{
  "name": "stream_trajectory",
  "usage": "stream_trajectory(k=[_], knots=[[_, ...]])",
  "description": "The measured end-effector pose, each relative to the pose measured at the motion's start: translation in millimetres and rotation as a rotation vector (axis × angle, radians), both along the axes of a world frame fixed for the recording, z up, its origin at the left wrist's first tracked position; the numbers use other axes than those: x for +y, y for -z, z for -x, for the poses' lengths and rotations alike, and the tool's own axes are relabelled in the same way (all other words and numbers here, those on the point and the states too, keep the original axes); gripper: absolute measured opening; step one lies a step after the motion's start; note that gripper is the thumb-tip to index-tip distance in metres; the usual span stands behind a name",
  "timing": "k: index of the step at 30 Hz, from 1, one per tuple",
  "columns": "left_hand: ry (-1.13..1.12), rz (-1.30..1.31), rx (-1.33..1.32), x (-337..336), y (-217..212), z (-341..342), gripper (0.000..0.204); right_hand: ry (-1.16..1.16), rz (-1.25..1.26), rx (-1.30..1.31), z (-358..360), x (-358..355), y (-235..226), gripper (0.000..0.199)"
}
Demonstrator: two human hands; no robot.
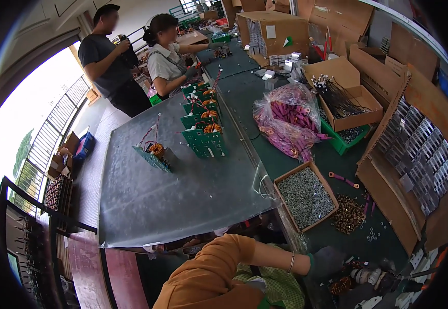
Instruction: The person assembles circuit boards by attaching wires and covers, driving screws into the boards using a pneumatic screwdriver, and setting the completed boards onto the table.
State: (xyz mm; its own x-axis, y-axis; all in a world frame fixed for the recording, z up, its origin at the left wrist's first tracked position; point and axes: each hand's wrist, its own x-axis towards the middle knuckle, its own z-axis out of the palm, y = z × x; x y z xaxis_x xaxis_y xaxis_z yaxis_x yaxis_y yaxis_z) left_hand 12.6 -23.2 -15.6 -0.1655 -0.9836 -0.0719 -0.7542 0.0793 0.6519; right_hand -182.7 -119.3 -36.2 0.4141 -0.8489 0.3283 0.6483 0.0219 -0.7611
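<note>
My left arm in an orange sleeve, with a bracelet at the wrist, reaches rightward along the lower edge. My left hand (327,261) wears a grey glove and rests at the green bench's near edge, next to an orange wound coil (342,285) and a white-tipped tool (371,275). Its fingers are too small and dark to read. A dark gloved shape (357,297) under the coil may be my right hand; I cannot tell its grip. A cardboard box of grey screws (306,198) and a pile of brass nuts (348,213) lie just beyond.
Green circuit boards with copper coils (206,139) sit in a row on the grey belt (183,201); one (153,154) lies apart. Also present: a bag of pink parts (286,121), a box of metal pieces (419,149), a box of wires (342,98), and two people (167,56) at the far end.
</note>
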Motion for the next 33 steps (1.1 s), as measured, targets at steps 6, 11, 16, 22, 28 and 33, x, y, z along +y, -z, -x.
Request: stream_trajectory(k=[6,11,16,22,28,33], knots=[[0.039,0.028,-0.046,1.0,-6.5,4.0,0.037,0.366,-0.004,0.145,-30.1,48.6,-72.8,0.030],[0.033,0.118,-0.085,1.5,-4.3,5.9,0.032,0.399,0.083,0.252,-38.5,45.3,-77.7,0.029],[0.025,0.110,-0.085,3.0,-12.0,2.4,0.026,0.537,0.120,0.320,-70.9,63.0,-107.6,0.027],[-0.026,0.149,-0.083,0.1,6.9,4.9,0.020,0.539,0.186,0.425,-65.8,54.0,-98.5,0.026],[-0.010,0.069,-0.017,3.4,0.5,9.4,0.027,-0.122,-0.073,-0.079,-34.5,32.3,-74.0,0.044],[0.092,0.054,-0.006,-1.0,17.4,26.2,0.033,0.463,0.109,0.456,-14.8,33.5,-36.9,0.048]])
